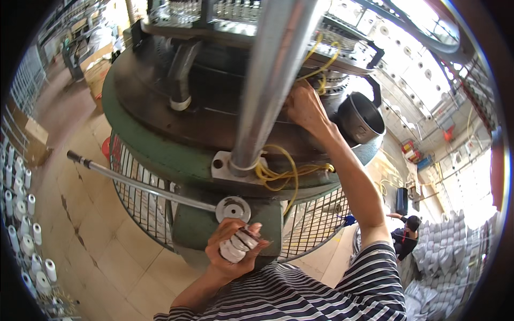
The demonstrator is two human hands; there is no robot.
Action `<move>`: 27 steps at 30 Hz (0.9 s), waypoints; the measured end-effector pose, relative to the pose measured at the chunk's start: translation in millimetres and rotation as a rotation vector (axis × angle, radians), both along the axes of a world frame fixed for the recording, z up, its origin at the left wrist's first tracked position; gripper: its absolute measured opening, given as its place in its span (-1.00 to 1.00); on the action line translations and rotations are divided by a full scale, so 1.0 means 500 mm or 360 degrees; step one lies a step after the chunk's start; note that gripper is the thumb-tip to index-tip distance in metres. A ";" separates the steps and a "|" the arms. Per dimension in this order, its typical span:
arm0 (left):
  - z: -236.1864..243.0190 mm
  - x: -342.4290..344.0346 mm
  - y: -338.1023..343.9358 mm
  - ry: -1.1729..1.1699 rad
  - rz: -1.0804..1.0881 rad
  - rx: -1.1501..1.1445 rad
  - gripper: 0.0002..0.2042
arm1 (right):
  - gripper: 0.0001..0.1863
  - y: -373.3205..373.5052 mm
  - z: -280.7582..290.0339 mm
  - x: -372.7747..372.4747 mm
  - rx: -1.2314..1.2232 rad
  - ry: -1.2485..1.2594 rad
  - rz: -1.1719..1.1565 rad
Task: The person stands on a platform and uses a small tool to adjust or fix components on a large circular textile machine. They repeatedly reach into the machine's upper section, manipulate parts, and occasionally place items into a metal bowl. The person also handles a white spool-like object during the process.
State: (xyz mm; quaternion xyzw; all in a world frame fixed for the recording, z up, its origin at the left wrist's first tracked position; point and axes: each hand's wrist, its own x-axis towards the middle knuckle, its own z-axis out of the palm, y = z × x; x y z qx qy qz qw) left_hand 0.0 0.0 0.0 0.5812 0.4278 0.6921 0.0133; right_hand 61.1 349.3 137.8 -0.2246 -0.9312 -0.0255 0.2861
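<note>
Low in front of me, my left hand is closed around a chunky white ribbed piece with dark bands; its exact kind is unclear. Just above that hand is a round grey hub with a long metal lever running off to the left. My right hand reaches over the dark round top of a large green machine, right of a thick metal pole. Its fingers are curled, the tips hidden, beside yellow cords. What they hold, if anything, does not show.
A dark metal pot sits right of my right forearm. Yellow cord coils hang at the pole's foot. Wire mesh rings the machine's base. Yarn cones stand at far left. A person is beside stacked white bundles at right.
</note>
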 end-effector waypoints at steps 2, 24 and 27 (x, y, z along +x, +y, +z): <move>0.005 0.003 0.009 -0.0076 -0.0001 0.0025 -0.20 | -0.80 -0.041 0.027 0.061 0.0195 0.0313 0.0150; 0.005 0.010 -0.005 0.0055 0.0174 -0.0247 -0.28 | -0.72 0.177 0.156 0.358 -0.0553 -0.0147 -0.0857; 0.008 0.011 -0.006 -0.0023 0.0123 -0.0316 -0.30 | -0.60 0.116 0.139 0.306 -0.0789 0.0501 -0.0661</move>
